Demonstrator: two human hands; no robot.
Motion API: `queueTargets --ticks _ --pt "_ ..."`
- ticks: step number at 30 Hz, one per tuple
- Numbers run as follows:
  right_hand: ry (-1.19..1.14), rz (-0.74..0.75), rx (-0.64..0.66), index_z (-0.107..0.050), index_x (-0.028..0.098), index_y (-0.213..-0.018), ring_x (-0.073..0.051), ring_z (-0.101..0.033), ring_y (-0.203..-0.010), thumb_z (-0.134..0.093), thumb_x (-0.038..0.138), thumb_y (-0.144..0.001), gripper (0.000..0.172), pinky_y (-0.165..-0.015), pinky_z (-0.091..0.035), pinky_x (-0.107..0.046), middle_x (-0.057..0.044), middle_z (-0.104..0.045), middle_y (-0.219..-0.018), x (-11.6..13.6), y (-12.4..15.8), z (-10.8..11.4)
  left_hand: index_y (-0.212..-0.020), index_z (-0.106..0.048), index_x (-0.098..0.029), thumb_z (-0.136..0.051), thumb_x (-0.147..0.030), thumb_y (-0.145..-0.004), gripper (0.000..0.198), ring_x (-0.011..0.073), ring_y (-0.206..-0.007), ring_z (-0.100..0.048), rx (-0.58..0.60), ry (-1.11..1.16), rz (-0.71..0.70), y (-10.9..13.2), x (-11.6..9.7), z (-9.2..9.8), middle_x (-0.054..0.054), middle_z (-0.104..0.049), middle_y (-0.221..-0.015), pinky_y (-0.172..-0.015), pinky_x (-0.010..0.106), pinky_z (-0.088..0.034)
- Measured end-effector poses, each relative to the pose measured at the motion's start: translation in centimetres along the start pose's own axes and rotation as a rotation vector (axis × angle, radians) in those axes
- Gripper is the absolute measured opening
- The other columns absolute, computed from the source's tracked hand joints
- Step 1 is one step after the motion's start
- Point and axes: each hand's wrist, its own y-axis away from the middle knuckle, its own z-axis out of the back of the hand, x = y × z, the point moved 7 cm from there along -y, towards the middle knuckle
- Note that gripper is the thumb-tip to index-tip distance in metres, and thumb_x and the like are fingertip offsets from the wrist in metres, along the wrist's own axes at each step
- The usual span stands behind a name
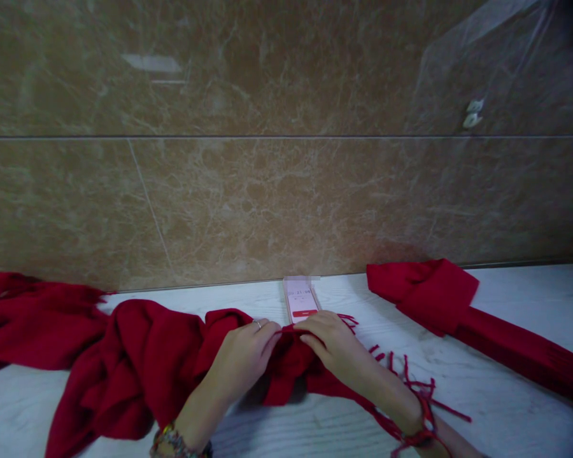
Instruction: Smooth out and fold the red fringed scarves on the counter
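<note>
A long red scarf (157, 356) lies bunched across the white surface, its fringe spreading out under my right forearm. My left hand (248, 353) is closed, pinching the scarf's upper edge near the middle. Close beside it, my right hand (332, 343) pinches the same edge, thumb and fingers together. Between and below the hands the cloth hangs in gathered folds. Just beyond my fingertips lies a phone (302, 299) with its screen lit. A ring is on my left hand, and both wrists wear bracelets.
Another red scarf (423, 296), folded or knotted into a band, lies at the right against the wall. More red fringed cloth (33, 318) rests at the far left. A brown marble-tiled wall (248, 197) rises behind the white wood-grain surface (520, 299).
</note>
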Motion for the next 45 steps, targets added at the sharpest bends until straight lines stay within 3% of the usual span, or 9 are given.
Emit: queueTargets --ticks 6,14,19,24,33,36,39,42,45 --pt "-0.033 -0.043 -0.027 -0.065 0.019 -0.078 -0.016 -0.059 -0.076 -0.051 0.011 -0.077 0.016 -0.073 -0.045 -0.028 -0.003 -0.067 -0.078 -0.4 -0.2 1.7 -0.089 -0.06 -0.018 -0.038 -0.017 -0.086 0.022 0.0158 -0.076 -0.061 0.02 -0.064 0.028 0.1 1.1 0.6 0.003 -0.066 -0.084 -0.069 0.027 -0.049" --pt "-0.005 -0.222 -0.091 -0.062 0.019 -0.076 -0.017 -0.06 -0.074 -0.044 0.011 -0.075 0.02 -0.07 -0.045 -0.029 -0.003 -0.066 -0.077 -4.1 -0.1 4.9 -0.095 -0.059 -0.018 -0.042 -0.007 -0.079 0.026 0.0181 -0.086 -0.061 0.078 -0.119 0.161 0.3 4.3 1.2 0.005 -0.065 -0.095 -0.074 0.029 -0.049" --pt "-0.026 -0.091 -0.053 -0.058 0.018 -0.101 -0.019 -0.055 -0.094 -0.055 0.02 -0.075 0.027 -0.083 -0.043 -0.033 -0.007 -0.063 -0.1 -1.8 -0.2 3.2 -0.092 -0.06 -0.019 -0.043 -0.012 -0.082 0.022 0.0175 -0.084 -0.061 0.104 0.023 0.102 0.0 2.2 -0.3 0.003 -0.067 -0.091 -0.075 0.029 -0.048" --pt "0.005 -0.02 0.008 -0.061 0.02 -0.097 -0.018 -0.057 -0.089 -0.052 0.015 -0.078 0.022 -0.083 -0.042 -0.035 -0.005 -0.065 -0.094 0.2 0.0 0.7 -0.088 -0.061 -0.019 -0.042 -0.015 -0.084 0.02 0.0157 -0.077 -0.061 0.103 0.092 0.05 -0.1 0.2 -0.6 0.003 -0.067 -0.085 -0.07 0.026 -0.048" --pt "0.076 -0.146 -0.095 -0.06 0.017 -0.075 -0.017 -0.058 -0.07 -0.043 0.01 -0.08 0.02 -0.066 -0.046 -0.03 -0.005 -0.063 -0.074 -2.7 -0.2 3.5 -0.088 -0.06 -0.017 -0.041 -0.017 -0.086 0.02 0.0166 -0.082 -0.06 0.073 0.058 0.123 0.0 2.1 0.6 0.004 -0.066 -0.088 -0.075 0.028 -0.047" --pt "0.141 -0.068 -0.098 -0.06 0.017 -0.091 -0.021 -0.057 -0.084 -0.05 0.014 -0.077 0.017 -0.076 -0.045 -0.036 -0.008 -0.063 -0.089 -1.7 -0.1 2.8 -0.087 -0.06 -0.017 -0.041 -0.017 -0.085 0.02 0.0164 -0.08 -0.06 0.1 0.048 0.114 -0.1 1.4 0.1 0.004 -0.066 -0.086 -0.073 0.027 -0.048" --pt "0.137 0.072 -0.05 -0.055 0.018 -0.106 -0.022 -0.053 -0.098 -0.055 0.016 -0.075 0.031 -0.087 -0.04 -0.04 -0.009 -0.06 -0.104 0.4 0.1 1.1 -0.086 -0.06 -0.017 -0.041 -0.018 -0.086 0.019 0.0166 -0.076 -0.06 0.123 0.025 0.081 -0.1 0.3 -0.6 0.004 -0.066 -0.083 -0.069 0.028 -0.048" --pt "0.103 0.104 0.011 -0.062 0.019 -0.088 -0.018 -0.058 -0.082 -0.049 0.012 -0.079 0.018 -0.085 -0.041 -0.037 -0.004 -0.066 -0.085 1.1 0.2 -0.1 -0.087 -0.059 -0.017 -0.04 -0.018 -0.086 0.019 0.0165 -0.075 -0.06 0.116 0.021 0.052 -0.1 -0.1 -0.7 0.003 -0.065 -0.082 -0.069 0.028 -0.049" --pt "0.073 0.054 -0.034 -0.063 0.018 -0.077 -0.017 -0.059 -0.073 -0.045 0.008 -0.078 0.021 -0.075 -0.045 -0.032 -0.003 -0.067 -0.076 0.5 0.1 0.7 -0.088 -0.06 -0.017 -0.042 -0.014 -0.084 0.019 0.0167 -0.08 -0.059 0.09 -0.013 0.056 -0.2 0.4 -0.1 0.003 -0.065 -0.086 -0.073 0.029 -0.048"
